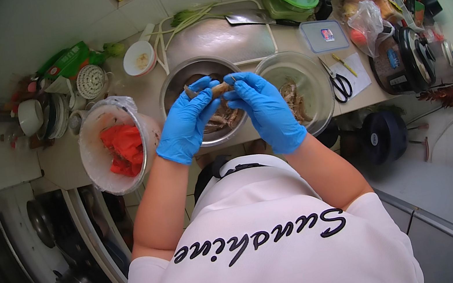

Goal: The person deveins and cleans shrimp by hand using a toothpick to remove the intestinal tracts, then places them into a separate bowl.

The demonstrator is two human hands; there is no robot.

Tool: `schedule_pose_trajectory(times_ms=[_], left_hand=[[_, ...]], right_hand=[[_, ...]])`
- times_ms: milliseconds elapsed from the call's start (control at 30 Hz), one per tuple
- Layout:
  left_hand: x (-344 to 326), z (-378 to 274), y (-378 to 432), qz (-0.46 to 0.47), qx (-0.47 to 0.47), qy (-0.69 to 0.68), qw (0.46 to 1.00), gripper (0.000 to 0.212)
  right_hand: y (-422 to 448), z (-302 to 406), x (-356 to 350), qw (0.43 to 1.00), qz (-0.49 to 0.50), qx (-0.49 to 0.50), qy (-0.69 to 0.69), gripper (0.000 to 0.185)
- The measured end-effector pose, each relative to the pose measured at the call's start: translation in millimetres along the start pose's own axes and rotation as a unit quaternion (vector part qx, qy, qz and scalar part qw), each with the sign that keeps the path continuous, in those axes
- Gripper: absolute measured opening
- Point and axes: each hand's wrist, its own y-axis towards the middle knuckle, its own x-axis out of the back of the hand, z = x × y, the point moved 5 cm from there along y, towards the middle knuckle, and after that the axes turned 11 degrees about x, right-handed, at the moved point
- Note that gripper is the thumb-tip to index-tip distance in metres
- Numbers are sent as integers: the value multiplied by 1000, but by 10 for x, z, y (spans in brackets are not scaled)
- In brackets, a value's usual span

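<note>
Both of my hands wear blue nitrile gloves and hold one raw shrimp (222, 90) above a stainless steel bowl (168, 77). My left hand (189, 120) grips one end of it. My right hand (266, 109) pinches the other end, and a thin yellowish stick-like thing (234, 78) shows at its fingertips; I cannot tell exactly what it is. More shrimp (223, 120) lie in the steel bowl, partly hidden by my hands. To the right, a clear bowl (314, 80) contains several shrimp (293, 100), with my right hand overlapping its left side.
A lined waste bin (89, 149) with red plastic inside stands left. Behind are a white bowl (138, 59), a cutting board (215, 37), green stalks (187, 24) and a cleaver (250, 18). Black-handled scissors (342, 87), a yellow cutter-like tool (344, 64) and a plastic lid (324, 35) lie right.
</note>
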Motion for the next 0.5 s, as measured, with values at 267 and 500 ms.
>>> schedule_pose_trajectory(times_ms=[267, 500], left_hand=[[64, -253, -459, 24, 33, 92, 995, 35], [325, -511, -814, -18, -45, 120, 992, 30]], right_hand=[[185, -41, -532, 996, 75, -37, 4, 21], [83, 105, -1004, 952, 202, 144, -181, 16]])
